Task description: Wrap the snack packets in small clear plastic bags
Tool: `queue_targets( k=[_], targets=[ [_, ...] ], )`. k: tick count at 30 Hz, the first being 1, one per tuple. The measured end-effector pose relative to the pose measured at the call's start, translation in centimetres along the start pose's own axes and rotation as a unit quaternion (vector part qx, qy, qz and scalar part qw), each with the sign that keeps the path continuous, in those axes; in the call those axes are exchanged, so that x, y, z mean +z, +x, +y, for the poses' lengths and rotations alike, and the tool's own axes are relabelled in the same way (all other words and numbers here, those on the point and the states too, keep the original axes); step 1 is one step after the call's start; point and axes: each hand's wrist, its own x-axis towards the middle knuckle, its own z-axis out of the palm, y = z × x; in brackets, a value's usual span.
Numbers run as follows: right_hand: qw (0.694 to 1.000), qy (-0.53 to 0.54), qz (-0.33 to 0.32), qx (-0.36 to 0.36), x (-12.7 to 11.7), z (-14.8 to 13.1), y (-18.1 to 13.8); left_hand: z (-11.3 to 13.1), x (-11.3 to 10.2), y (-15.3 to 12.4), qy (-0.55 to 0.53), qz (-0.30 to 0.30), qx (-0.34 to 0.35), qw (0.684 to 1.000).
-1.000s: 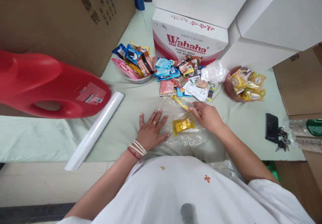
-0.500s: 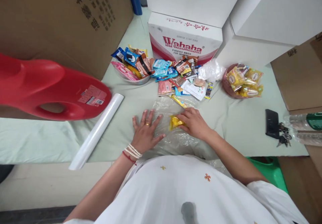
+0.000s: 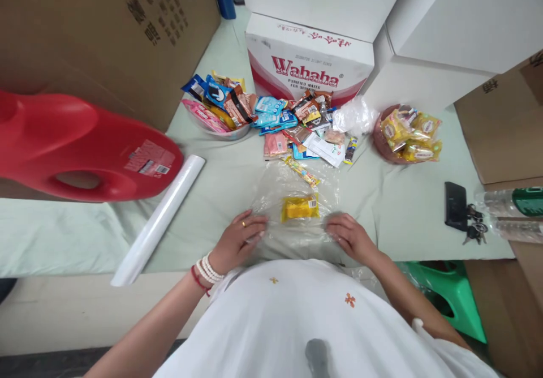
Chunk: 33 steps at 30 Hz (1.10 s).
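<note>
A sheet of clear plastic film (image 3: 271,188) lies spread on the cloth in front of me. On its middle rests a yellow-wrapped snack packet (image 3: 300,207), and a thin yellow snack stick (image 3: 302,172) lies above that, slanting. My left hand (image 3: 240,237), with a ring and a beaded bracelet, has its fingers closed at the film's left edge. At the right edge, the fingers of my right hand (image 3: 350,236) are curled on the film. Neither hand touches the packet.
A white roll (image 3: 159,222) and a large red jug (image 3: 91,149) are at left. Behind are a bowl of snacks (image 3: 233,134), loose packets (image 3: 275,119), a Wahaha carton (image 3: 309,55) and a reddish bowl (image 3: 383,146). Keys (image 3: 475,232) and bottles lie at right.
My right hand has let go of the yellow packet and moved right and down to the film's edge. My left hand has drawn back, its spread fingers now closed together.
</note>
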Motion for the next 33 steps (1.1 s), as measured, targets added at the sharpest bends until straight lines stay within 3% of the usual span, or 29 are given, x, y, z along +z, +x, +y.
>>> queue_targets(
  k=[5, 9, 11, 14, 16, 19, 22, 25, 28, 33],
  targets=[
    [0.994, 0.01, -0.016, 0.105, -2.8, 1.2, 5.2, -0.3, -1.5, 4.9, -0.006, 0.103, -0.129, 0.986],
    [0.968, -0.133, -0.039, 0.207, -4.1, 2.2, 9.5, -1.1, -0.2, 8.2, 0.101, 0.149, -0.23, 0.957],
    [0.955, -0.22, -0.007, 0.2, -4.0, 1.9, 11.4, -1.2, 0.8, 8.8, 0.124, 0.188, -0.253, 0.941],
    [0.955, -0.256, 0.035, 0.143, -2.9, 0.9, 14.3, -0.9, 1.7, 9.0, 0.109, 0.224, -0.252, 0.935],
    [0.957, -0.251, 0.012, 0.145, -1.8, 0.5, 16.2, -0.7, 1.7, 9.2, 0.086, 0.216, -0.258, 0.938],
    [0.947, -0.239, -0.049, 0.208, -0.9, 0.5, 18.2, -0.6, 1.2, 10.0, 0.057, 0.189, -0.295, 0.935],
    [0.958, -0.199, -0.093, 0.186, -1.1, 0.2, 18.3, -0.8, 0.7, 10.9, 0.053, 0.16, -0.317, 0.933],
    [0.972, -0.192, -0.126, 0.048, -1.5, -1.2, 16.2, -1.1, 0.6, 11.4, 0.058, 0.132, -0.319, 0.937],
    [0.953, -0.223, -0.196, -0.063, -1.1, -2.7, 13.4, -1.5, 0.3, 11.1, 0.028, 0.138, -0.318, 0.938],
    [0.952, -0.22, -0.21, -0.039, 0.3, -2.8, 10.8, -2.1, -2.3, 8.4, -0.144, 0.154, -0.266, 0.941]
  ],
)
